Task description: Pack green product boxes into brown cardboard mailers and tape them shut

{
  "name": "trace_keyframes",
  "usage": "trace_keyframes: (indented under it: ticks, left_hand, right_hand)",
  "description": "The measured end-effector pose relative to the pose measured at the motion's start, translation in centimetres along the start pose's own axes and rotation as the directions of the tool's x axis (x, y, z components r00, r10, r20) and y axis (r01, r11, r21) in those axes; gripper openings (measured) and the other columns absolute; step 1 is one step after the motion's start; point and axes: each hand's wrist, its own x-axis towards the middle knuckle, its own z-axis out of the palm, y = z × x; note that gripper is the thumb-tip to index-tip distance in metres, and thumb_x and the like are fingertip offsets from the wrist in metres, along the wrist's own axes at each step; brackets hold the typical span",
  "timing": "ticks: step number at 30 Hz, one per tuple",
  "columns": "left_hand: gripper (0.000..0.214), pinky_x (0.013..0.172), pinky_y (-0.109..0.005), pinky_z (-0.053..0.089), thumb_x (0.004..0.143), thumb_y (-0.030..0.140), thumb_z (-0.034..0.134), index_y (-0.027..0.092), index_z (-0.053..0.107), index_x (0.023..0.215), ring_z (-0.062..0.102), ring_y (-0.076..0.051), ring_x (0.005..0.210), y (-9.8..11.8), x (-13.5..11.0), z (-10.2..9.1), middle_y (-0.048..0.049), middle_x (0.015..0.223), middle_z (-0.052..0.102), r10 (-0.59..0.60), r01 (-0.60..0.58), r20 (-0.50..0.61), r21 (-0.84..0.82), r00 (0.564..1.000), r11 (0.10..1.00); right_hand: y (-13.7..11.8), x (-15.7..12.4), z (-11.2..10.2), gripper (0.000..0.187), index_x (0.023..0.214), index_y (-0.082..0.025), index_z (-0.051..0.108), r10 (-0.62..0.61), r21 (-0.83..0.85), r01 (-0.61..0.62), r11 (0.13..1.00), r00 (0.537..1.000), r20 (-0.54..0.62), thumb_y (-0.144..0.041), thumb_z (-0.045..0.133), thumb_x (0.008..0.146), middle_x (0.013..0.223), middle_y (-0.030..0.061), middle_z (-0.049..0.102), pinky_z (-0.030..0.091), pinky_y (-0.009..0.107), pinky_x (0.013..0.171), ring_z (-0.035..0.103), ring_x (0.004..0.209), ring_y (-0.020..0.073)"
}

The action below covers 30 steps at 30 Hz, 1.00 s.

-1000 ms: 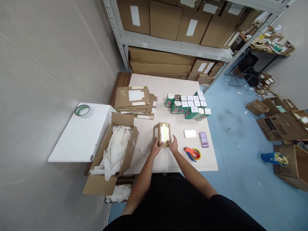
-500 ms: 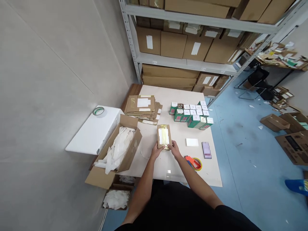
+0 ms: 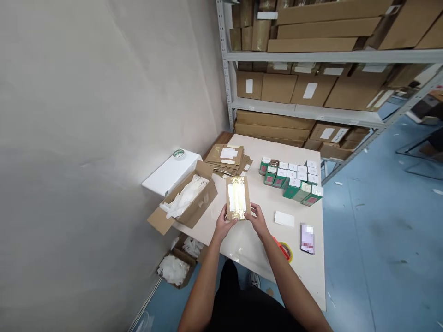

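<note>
Hands, two: left hand [image 3: 224, 224] and right hand [image 3: 258, 219] gripped one brown box [image 3: 236, 198], fingers closed round its near end, fingertips partly hidden; tape roll [image 3: 285, 250] half-covered.

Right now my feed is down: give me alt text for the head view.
Both hands, left hand and right hand, hold a small brown box with gold tape over a white table. Around it: an open carton of white packing, flat cardboard stack, green and white boxes, a tape dispenser, and shelving behind.
</note>
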Motion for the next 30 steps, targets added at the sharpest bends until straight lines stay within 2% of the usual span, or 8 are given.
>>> trace_keyframes:
  ticks: [5,10,14,17,20,25,27,30]
  left_hand:
    - [0.1,0.117,-0.044,0.045,0.076,0.044,0.085,0.026,0.037,0.162,0.043,-0.033,0.149,0.9,-4.4,-1.5,-0.0112,0.164,0.043,-0.004,0.005,-0.058,0.013,0.998,1.0]
    - [0.101,0.118,-0.044,0.044,0.076,0.044,0.085,0.025,0.037,0.163,0.044,-0.034,0.149,2.2,-8.4,-3.8,-0.0109,0.165,0.042,0.016,-0.016,-0.162,0.001,0.987,1.0]
    - [0.103,0.12,-0.045,0.042,0.076,0.045,0.086,0.025,0.034,0.164,0.046,-0.034,0.147,2.9,-12.2,-7.6,-0.0105,0.163,0.044,0.054,-0.067,-0.312,-0.032,0.949,0.997]
    - [0.106,0.12,-0.046,0.042,0.075,0.047,0.086,0.024,0.033,0.164,0.047,-0.033,0.147,3.0,-16.5,-12.1,-0.0112,0.162,0.046,0.09,-0.121,-0.429,-0.046,0.899,0.992]
    - [0.108,0.121,-0.046,0.042,0.07,0.047,0.089,0.023,0.037,0.162,0.046,-0.034,0.147,2.6,-22.7,-17.7,-0.0113,0.161,0.047,0.108,-0.142,-0.577,-0.015,0.81,0.99]
    - [0.106,0.12,-0.045,0.043,0.065,0.045,0.093,0.021,0.046,0.157,0.047,-0.035,0.146,0.2,-36.6,-26.0,-0.0133,0.16,0.048,0.055,-0.133,-0.801,-0.031,0.596,0.991]
    - [0.101,0.118,-0.046,0.045,0.067,0.046,0.091,0.02,0.049,0.155,0.049,-0.035,0.145,-1.5,-42.3,-28.0,-0.0139,0.157,0.052,0.0,-0.133,-0.86,-0.079,0.511,0.988]
    - [0.082,0.115,-0.047,0.048,0.078,0.051,0.082,0.019,0.055,0.149,0.056,-0.034,0.138,-4.6,-50.2,-29.2,-0.0129,0.15,0.059,-0.083,-0.174,-0.929,-0.155,0.361,0.972]
  right_hand:
    - [-0.8,-2.6,0.9,0.058,0.129,-0.029,0.062,0.026,0.037,-0.029,0.999,0.998,0.062,-0.043,0.08,0.076,0.143,0.0098,0.062,0.057,0.047,0.098,0.059,0.129,0.0323]
    - [-1.5,-4.2,3.9,0.057,0.13,-0.029,0.063,0.006,0.038,-0.014,0.999,0.982,0.191,-0.043,0.079,0.077,0.146,0.0089,0.061,0.057,0.047,0.098,0.058,0.131,0.032]
    - [-2.0,-5.3,8.8,0.056,0.129,-0.029,0.063,-0.042,0.031,0.033,0.999,0.935,0.352,-0.042,0.08,0.077,0.144,0.0093,0.063,0.057,0.048,0.099,0.057,0.133,0.0321]
    - [-1.7,-7.2,14.6,0.056,0.128,-0.028,0.063,-0.06,0.031,0.052,0.998,0.879,0.474,-0.041,0.08,0.076,0.142,0.0097,0.064,0.056,0.048,0.101,0.058,0.133,0.0315]
    - [-0.2,-10.9,21.8,0.056,0.124,-0.026,0.062,-0.039,0.035,0.022,0.999,0.79,0.612,-0.04,0.082,0.074,0.136,0.0107,0.068,0.056,0.048,0.101,0.062,0.128,0.0306]
    - [4.4,-20.7,33.7,0.046,0.108,-0.025,0.061,0.057,-0.052,-0.026,0.998,0.599,0.799,-0.043,0.083,0.071,0.121,0.0098,0.075,0.055,0.047,0.101,0.07,0.114,0.0289]
    - [6.7,-25.1,37.6,0.043,0.106,-0.025,0.061,0.11,-0.112,-0.026,0.993,0.492,0.863,-0.044,0.081,0.072,0.12,0.0085,0.075,0.056,0.044,0.1,0.07,0.112,0.0279]
    - [10.4,-31.6,42.6,0.041,0.105,-0.026,0.064,0.25,-0.263,-0.003,0.965,0.332,0.91,-0.046,0.079,0.073,0.12,0.0062,0.075,0.059,0.04,0.09,0.072,0.103,0.0262]
